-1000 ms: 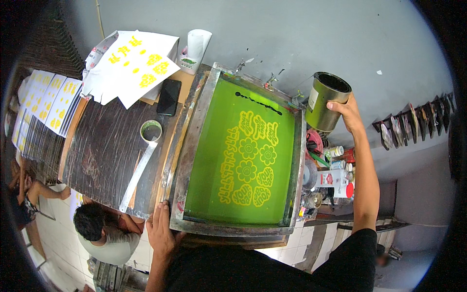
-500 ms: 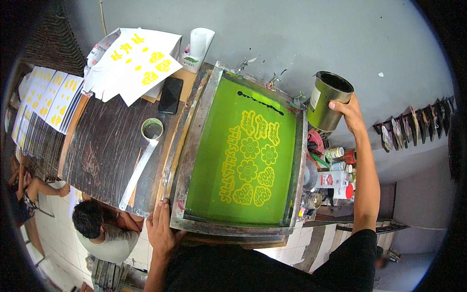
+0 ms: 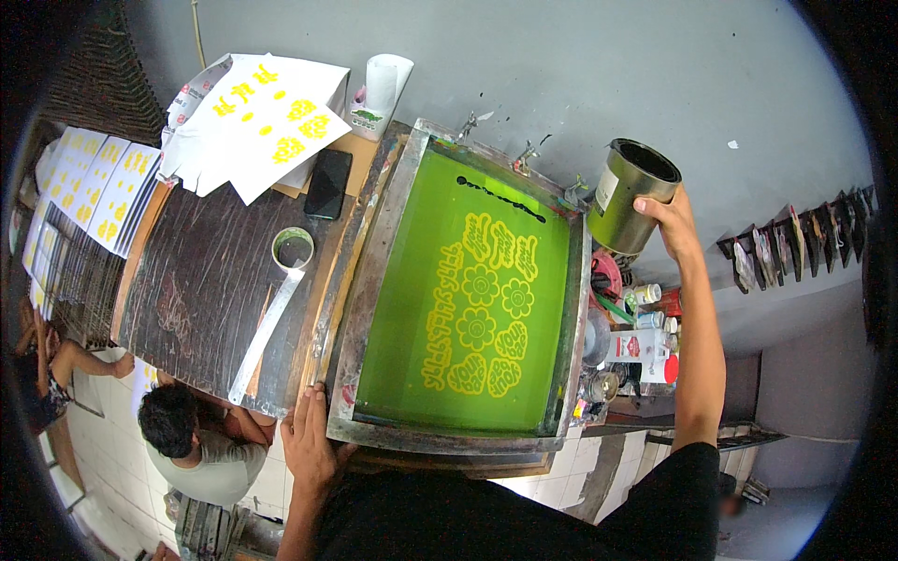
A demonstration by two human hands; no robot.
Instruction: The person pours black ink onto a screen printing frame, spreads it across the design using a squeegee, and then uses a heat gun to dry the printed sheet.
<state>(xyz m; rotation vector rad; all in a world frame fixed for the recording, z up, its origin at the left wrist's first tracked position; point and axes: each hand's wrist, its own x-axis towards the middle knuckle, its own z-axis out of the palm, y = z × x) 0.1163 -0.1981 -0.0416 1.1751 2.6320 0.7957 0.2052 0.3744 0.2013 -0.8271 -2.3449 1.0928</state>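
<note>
On the wooden edge [image 3: 321,346] rests the left hand [image 3: 310,439], fingers outstretched; next, the screen-printing frame [image 3: 440,441] bears black ink [image 3: 505,200]; near its far right corner, a metal can [image 3: 620,217], gripped in the right hand [image 3: 675,224], is best held mouth-up.

fairly even light keeps the green silkscreen mesh [image 3: 468,318] crisp, while the printed paper sheets [image 3: 271,112] at ten o'clock glare nearly pure white and the metal can [image 3: 625,206] at two o'clock shines softly below a dark mouth. the fisheye lens bows the wooden tabletop [image 3: 182,276] toward eight o'clock, black vignetting closes in all round, and bluish haze tints the rim at two and four, where a small shape [image 3: 733,505] is blurred.
</note>
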